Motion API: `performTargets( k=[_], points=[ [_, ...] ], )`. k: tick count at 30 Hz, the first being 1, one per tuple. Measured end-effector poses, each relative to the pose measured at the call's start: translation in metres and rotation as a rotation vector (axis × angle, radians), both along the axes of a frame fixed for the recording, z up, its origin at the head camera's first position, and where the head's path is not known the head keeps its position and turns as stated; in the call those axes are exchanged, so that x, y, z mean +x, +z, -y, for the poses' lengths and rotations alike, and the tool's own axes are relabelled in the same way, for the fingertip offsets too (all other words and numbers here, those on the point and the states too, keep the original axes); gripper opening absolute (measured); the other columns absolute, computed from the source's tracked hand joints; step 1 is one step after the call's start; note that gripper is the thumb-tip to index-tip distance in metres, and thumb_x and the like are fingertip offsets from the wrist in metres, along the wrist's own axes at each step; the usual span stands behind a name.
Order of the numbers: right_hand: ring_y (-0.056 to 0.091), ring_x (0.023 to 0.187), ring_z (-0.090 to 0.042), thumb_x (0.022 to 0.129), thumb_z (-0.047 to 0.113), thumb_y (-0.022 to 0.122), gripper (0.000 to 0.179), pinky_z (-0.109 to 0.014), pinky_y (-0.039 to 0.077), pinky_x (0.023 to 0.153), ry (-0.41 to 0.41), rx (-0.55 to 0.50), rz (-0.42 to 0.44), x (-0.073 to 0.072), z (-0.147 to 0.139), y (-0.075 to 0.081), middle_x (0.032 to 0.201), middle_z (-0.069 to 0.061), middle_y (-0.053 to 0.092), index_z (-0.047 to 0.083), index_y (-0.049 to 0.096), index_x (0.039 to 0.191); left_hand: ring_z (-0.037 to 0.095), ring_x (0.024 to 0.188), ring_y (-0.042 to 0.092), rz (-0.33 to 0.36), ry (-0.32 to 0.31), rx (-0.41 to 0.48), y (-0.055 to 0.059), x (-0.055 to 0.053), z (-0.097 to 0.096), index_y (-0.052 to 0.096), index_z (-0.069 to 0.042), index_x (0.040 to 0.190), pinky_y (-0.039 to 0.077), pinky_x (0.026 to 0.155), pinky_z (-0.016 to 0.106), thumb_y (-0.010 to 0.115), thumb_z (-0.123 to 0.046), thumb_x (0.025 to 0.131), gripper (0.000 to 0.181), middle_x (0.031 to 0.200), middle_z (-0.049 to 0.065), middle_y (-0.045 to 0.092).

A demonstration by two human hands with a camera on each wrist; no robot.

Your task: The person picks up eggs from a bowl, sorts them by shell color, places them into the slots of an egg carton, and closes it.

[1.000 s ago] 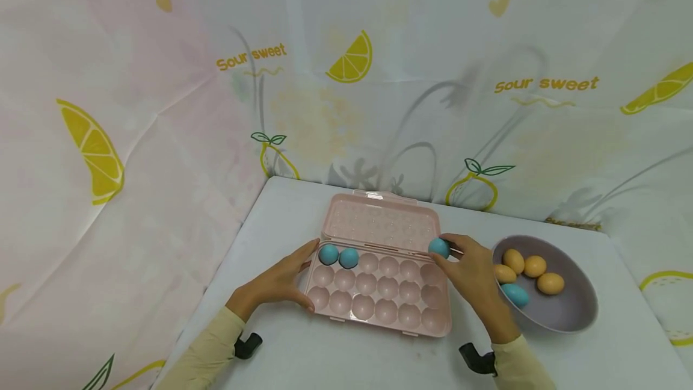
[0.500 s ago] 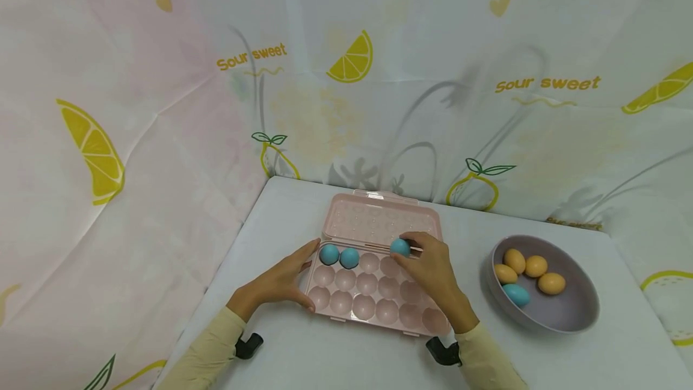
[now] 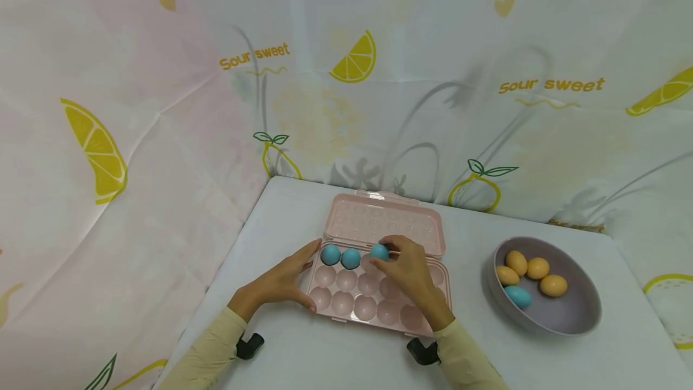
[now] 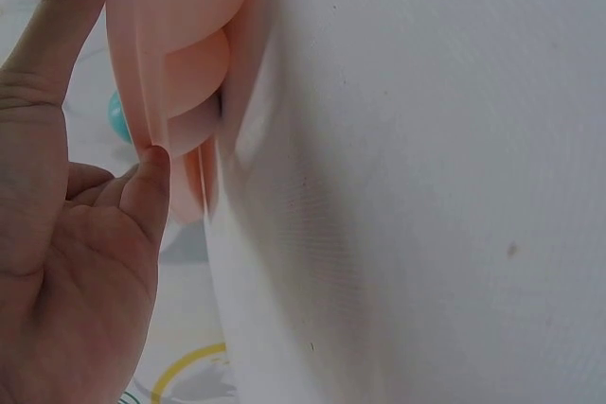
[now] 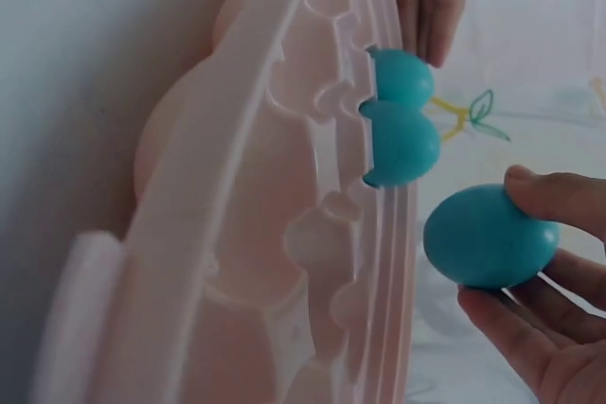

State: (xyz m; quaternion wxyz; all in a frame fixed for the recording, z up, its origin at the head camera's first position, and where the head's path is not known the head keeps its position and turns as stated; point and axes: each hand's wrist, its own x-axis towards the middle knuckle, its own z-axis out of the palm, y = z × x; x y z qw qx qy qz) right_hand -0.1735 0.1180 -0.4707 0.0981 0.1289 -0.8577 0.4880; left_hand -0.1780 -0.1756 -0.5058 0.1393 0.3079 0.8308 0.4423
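Observation:
In the head view, a pale pink egg carton (image 3: 365,307) lies with its lid (image 3: 387,221) folded back. Two blue eggs (image 3: 351,259) sit side by side at the left end of its back row. My right hand (image 3: 408,269) pinches another blue egg (image 5: 488,238) between thumb and fingers. That egg is just above the back row, right of the seated pair and apart from the carton in the right wrist view. At the carton's left end, my left hand (image 3: 278,281) holds the edge, thumb near the front corner and fingers toward the back.
A grey-purple bowl (image 3: 571,315) stands on the white table (image 3: 303,360) to the right. Several brown eggs (image 3: 538,268) and one blue egg (image 3: 518,297) lie in its left part. A lemon-print cloth (image 3: 422,119) hangs behind the table.
My right hand has carried the blue egg leftward along the carton's back row, from its right end to beside the two seated eggs. The left hand stays in place.

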Motion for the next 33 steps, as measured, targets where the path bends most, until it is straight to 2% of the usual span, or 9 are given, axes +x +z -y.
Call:
performTargets(
  k=[2, 5, 13, 18, 23, 27, 33],
  points=[
    [0.067, 0.091, -0.018, 0.071, 0.007, 0.087, 0.034, -0.026, 0.060, 0.075, -0.001, 0.000, 0.020, -0.001, 0.003, -0.003, 0.095, -0.004, 0.068, 0.004, 0.070, 0.100, 0.025, 0.146, 0.019, -0.001, 0.002, -0.007, -0.011, -0.004, 0.002, 0.009, -0.001, 0.155, 0.037, 0.110, 0.035, 0.095, -0.036, 0.052, 0.139, 0.161, 0.015, 0.014],
    [0.067, 0.091, -0.019, 0.071, 0.007, 0.087, 0.033, -0.028, 0.060, 0.075, -0.001, 0.016, 0.032, 0.000, 0.005, -0.006, 0.096, -0.004, 0.069, 0.003, 0.070, 0.100, 0.024, 0.146, 0.019, -0.005, 0.002, -0.010, -0.013, -0.005, 0.003, 0.009, -0.003, 0.156, 0.037, 0.110, 0.034, 0.095, -0.037, 0.052, 0.139, 0.161, 0.014, 0.014],
    [0.068, 0.095, -0.022, 0.074, 0.009, 0.085, 0.035, -0.032, 0.060, 0.079, -0.006, 0.051, 0.079, 0.001, 0.008, -0.012, 0.101, -0.007, 0.070, 0.001, 0.069, 0.105, 0.021, 0.146, 0.019, -0.013, 0.000, -0.030, -0.012, -0.005, 0.004, 0.008, -0.002, 0.156, 0.037, 0.110, 0.031, 0.096, -0.036, 0.051, 0.141, 0.161, 0.013, 0.013],
    [0.069, 0.092, -0.021, 0.075, 0.014, 0.085, 0.035, -0.031, 0.060, 0.078, -0.019, 0.082, 0.101, 0.000, 0.009, -0.018, 0.101, -0.004, 0.070, 0.006, 0.070, 0.105, 0.026, 0.146, 0.021, -0.035, -0.002, -0.032, -0.013, -0.005, 0.004, 0.009, 0.000, 0.155, 0.038, 0.109, 0.035, 0.096, -0.038, 0.051, 0.141, 0.161, 0.016, 0.015],
    [0.069, 0.089, -0.020, 0.073, 0.015, 0.086, 0.034, -0.033, 0.061, 0.076, -0.027, 0.099, 0.088, 0.000, 0.009, -0.021, 0.099, -0.004, 0.070, 0.007, 0.070, 0.103, 0.029, 0.145, 0.022, -0.047, -0.005, -0.024, -0.014, -0.006, 0.004, 0.010, 0.001, 0.155, 0.039, 0.109, 0.037, 0.095, -0.042, 0.051, 0.141, 0.160, 0.017, 0.015],
    [0.068, 0.087, -0.019, 0.073, 0.014, 0.086, 0.033, -0.034, 0.061, 0.076, -0.029, 0.106, 0.066, -0.001, 0.010, -0.024, 0.097, -0.004, 0.071, 0.008, 0.070, 0.101, 0.026, 0.145, 0.022, -0.033, -0.003, -0.024, -0.014, -0.006, 0.004, 0.009, 0.001, 0.155, 0.038, 0.109, 0.034, 0.095, -0.041, 0.051, 0.141, 0.161, 0.015, 0.015],
    [0.067, 0.088, -0.018, 0.074, 0.015, 0.086, 0.034, -0.033, 0.060, 0.076, -0.036, 0.144, 0.082, -0.001, 0.011, -0.028, 0.097, -0.004, 0.070, 0.005, 0.071, 0.103, 0.026, 0.146, 0.021, -0.035, -0.003, -0.030, -0.014, -0.006, 0.004, 0.009, 0.001, 0.155, 0.038, 0.109, 0.033, 0.095, -0.040, 0.050, 0.142, 0.161, 0.016, 0.015]
  ],
)
